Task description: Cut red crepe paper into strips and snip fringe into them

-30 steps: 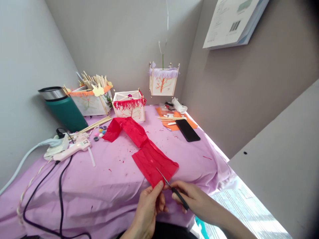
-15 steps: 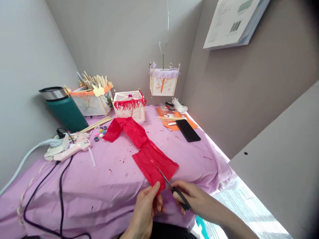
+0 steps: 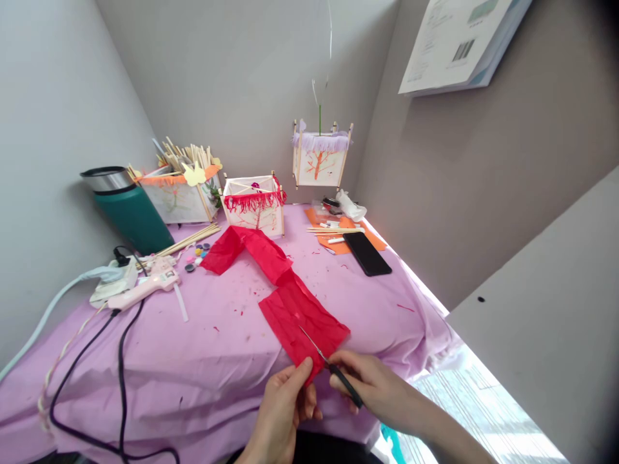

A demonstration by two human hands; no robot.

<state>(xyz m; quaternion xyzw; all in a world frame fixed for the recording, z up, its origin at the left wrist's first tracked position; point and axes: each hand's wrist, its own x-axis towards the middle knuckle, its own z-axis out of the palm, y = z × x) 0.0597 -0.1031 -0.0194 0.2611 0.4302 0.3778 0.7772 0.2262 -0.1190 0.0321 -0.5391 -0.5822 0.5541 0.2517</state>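
Observation:
A long strip of red crepe paper (image 3: 304,316) runs over the lilac cloth from the front edge toward the back left, creased and folded along its length. My left hand (image 3: 285,403) pinches its near end between thumb and fingers. In my right hand (image 3: 370,383) are black-handled scissors (image 3: 345,385), fingers wrapped around the handles. Their narrow blades lie over the red paper, pointing up and left, just right of my left thumb. How far the blades are apart, I cannot tell.
Behind the paper stands a lantern with red fringe (image 3: 255,206); a purple-fringed lantern (image 3: 319,161) hangs beyond. Left are a green tumbler (image 3: 130,216), a pink glue gun (image 3: 145,289) and black cables (image 3: 120,380). A phone (image 3: 367,253) lies right, beside orange paper (image 3: 374,240).
The scissors have shifted slightly left and forward across the red paper, and their blades look closer together. My left hand keeps its pinch in nearly the same place.

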